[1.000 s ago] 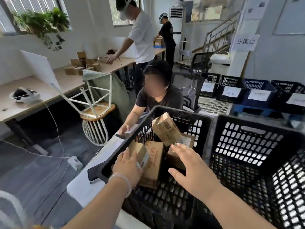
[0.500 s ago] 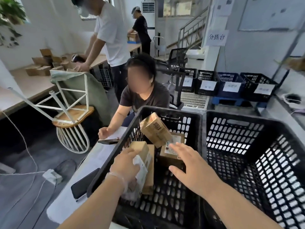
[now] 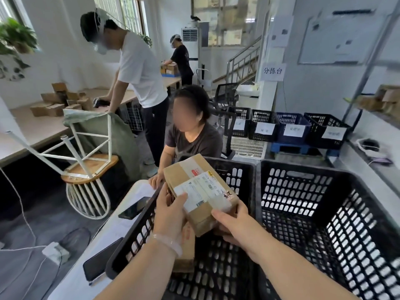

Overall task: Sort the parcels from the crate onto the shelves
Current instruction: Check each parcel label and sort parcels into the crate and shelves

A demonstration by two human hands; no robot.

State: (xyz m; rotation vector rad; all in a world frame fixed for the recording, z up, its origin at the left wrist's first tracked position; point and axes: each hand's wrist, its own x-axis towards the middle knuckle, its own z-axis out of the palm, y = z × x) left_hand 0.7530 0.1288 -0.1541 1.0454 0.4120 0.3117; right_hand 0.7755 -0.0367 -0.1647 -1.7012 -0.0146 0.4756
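The left hand [image 3: 171, 210] grips the near left edge of a taped cardboard parcel [image 3: 201, 189], thumb on its shipping label. The right hand [image 3: 236, 224] cups its near right corner from beneath. Together they hold it above the black crate [image 3: 134, 234], which sits on a white surface [image 3: 118, 229]. Under the left wrist another parcel [image 3: 187, 252] lies in the crate. A dark phone [image 3: 135, 207] lies left of the left hand, a second black crate [image 3: 313, 191] stands right of the right hand, and a seated person [image 3: 192, 139] faces them from beyond.
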